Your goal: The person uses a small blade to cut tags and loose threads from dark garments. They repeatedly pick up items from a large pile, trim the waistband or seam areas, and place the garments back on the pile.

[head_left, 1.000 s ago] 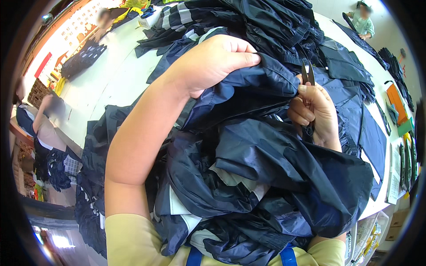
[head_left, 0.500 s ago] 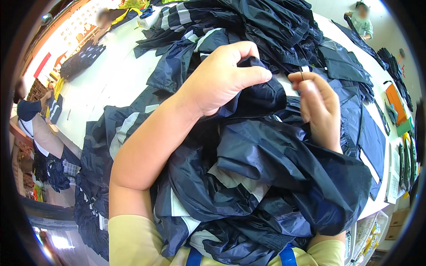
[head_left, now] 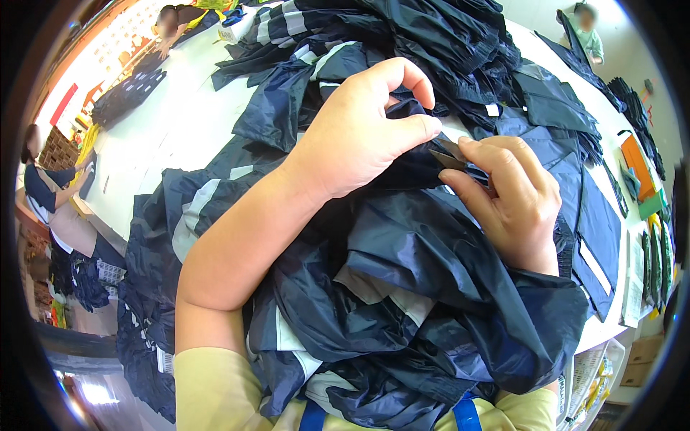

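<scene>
A dark navy garment [head_left: 424, 244] of thin shiny cloth, with pale grey strips, lies bunched over my lap and the table edge. My left hand [head_left: 352, 136] is closed on a fold of it, thumb and forefinger curled at the top. Between the thumb and fingers of my right hand [head_left: 514, 194] is a small pair of thread snips [head_left: 447, 155]. Their blades point left, close to the cloth just beside my left thumb. I cannot tell whether the blades touch it. Part of the garment also drapes over my right forearm.
A heap of dark garments [head_left: 453, 50] fills the far side of the white table [head_left: 180, 108]. Folded dark pieces [head_left: 600, 237] lie at the right, near an orange box [head_left: 636, 169]. White baskets [head_left: 586, 373] stand at lower right. Other people work at the far left and far right.
My right hand has come left and slightly down, bringing the snips' blades into clear view near my left thumb. My left forefinger has lifted and straightened a little. A co-worker at left has shifted.
</scene>
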A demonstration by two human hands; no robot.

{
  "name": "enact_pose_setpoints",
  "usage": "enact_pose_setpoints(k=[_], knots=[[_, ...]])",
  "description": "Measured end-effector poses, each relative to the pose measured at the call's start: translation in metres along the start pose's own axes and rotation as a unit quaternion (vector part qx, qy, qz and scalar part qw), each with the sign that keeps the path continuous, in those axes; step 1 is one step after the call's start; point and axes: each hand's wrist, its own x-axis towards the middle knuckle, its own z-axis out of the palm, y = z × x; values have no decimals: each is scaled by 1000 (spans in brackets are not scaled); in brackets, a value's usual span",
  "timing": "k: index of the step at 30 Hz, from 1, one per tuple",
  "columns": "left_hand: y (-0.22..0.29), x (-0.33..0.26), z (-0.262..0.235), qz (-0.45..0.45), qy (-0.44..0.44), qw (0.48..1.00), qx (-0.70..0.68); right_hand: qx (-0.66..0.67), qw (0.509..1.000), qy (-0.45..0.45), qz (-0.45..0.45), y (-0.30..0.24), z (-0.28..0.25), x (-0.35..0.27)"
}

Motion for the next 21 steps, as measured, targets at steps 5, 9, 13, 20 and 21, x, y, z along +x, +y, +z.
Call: enact_pose_setpoints(k=[5, 9, 13, 20, 21], knots=[[4, -1, 0, -51, -7, 999, -19, -29, 998, 17, -50, 3, 2, -1], [0, -6, -12, -24, 5, 1000, -9, 202, 958, 34, 200, 6, 2, -6], [12, -8, -87, -51, -35, 998, 26, 373, 863, 34, 339, 19, 2, -6], [-80, -43, -219, -269, -145, 654, 692, 303, 878, -163, 333, 21, 34, -12], [-84, -29, -195, -311, -132, 607, 719, 332, 865, -164, 339, 21, 40, -15]])
